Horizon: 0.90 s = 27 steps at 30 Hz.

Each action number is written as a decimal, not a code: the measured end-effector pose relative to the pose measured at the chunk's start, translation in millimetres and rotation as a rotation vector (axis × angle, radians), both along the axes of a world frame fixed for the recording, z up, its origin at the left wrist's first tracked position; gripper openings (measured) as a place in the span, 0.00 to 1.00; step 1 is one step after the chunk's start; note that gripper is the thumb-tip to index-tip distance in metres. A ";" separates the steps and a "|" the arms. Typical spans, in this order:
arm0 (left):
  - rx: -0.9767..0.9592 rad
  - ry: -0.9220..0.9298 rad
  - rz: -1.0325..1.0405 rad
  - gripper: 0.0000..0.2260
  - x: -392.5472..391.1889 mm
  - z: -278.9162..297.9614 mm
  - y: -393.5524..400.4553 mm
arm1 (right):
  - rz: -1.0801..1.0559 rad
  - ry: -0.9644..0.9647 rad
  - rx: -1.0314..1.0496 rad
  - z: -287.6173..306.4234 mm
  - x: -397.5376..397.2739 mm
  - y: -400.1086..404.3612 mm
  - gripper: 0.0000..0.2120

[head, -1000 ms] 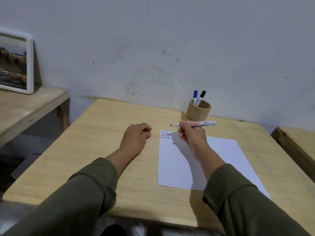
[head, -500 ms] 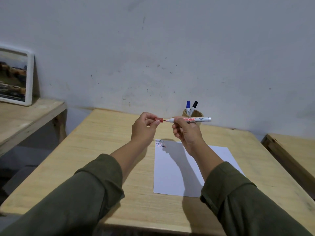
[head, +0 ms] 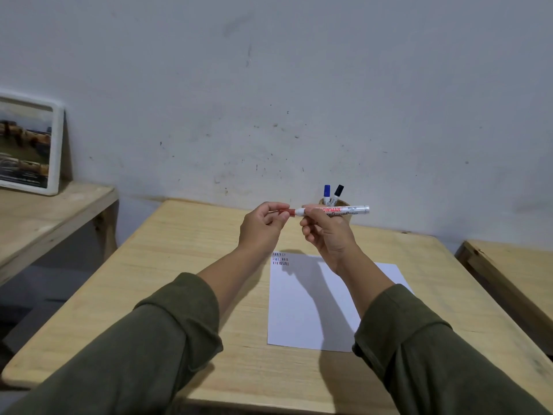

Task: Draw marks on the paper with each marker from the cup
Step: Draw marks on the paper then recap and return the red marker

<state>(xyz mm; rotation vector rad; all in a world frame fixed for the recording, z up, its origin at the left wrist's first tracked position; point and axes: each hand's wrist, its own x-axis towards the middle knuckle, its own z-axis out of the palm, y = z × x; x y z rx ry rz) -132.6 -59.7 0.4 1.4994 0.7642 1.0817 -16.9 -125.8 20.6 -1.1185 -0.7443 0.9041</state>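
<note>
Wood surface (head: 185,265), paper (head: 302,310) marked. Right hand (head: 326,235) fingers grasp red marker (head: 335,210); left hand (head: 263,226) fingers pinch cap (head: 282,210). Risk: crooked capping, ink on fingers.

Plain room, wooden desk (head: 185,265), scuffed wall (head: 299,100)

Matt wooden table (head: 179,265), smooth white paper (head: 299,319)

Red cap (head: 281,211) now pushed onto the marker (head: 335,210) tip.
</note>
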 end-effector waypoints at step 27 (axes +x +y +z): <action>0.086 0.035 0.049 0.08 -24.2 11.5 26.0 | 0.055 0.088 0.003 2.7 10.8 -17.6 0.04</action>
